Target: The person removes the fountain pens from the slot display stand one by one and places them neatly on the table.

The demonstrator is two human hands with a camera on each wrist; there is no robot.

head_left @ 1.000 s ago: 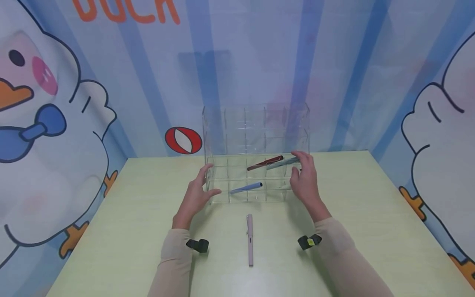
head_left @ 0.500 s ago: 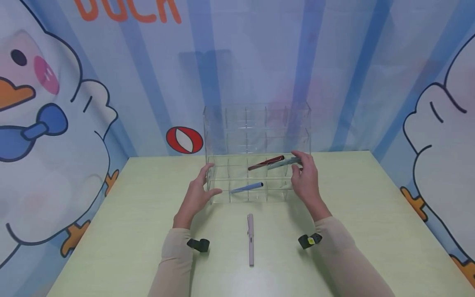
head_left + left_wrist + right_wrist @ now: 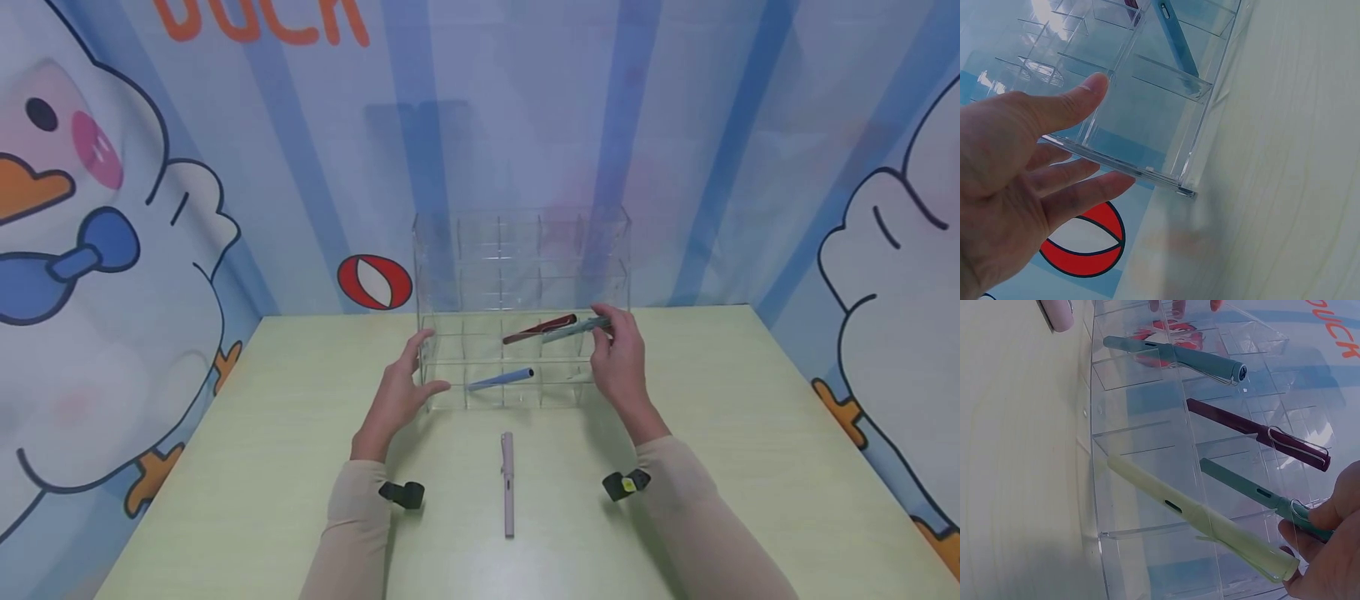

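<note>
A clear acrylic tiered pen rack (image 3: 480,362) stands at the back of the table. My right hand (image 3: 621,358) pinches the cap end of a green pen (image 3: 1241,481), which slants inside the rack. A dark red pen (image 3: 538,329) leans beside it, and a blue pen (image 3: 501,379) lies in the front row. In the right wrist view, a pale yellow-green pen (image 3: 1185,512) slants in the front row, near the right hand. At the rack's left end, my left hand (image 3: 393,404) rests with thumb and fingers spread about the side wall.
A lilac pen (image 3: 508,483) lies on the pale wooden table (image 3: 300,500) in front of the rack, between the forearms. Close behind the rack hangs a printed duck backdrop (image 3: 517,125).
The view shifts very slightly. Both hands, the rack and the pens stay in practically the same places.
</note>
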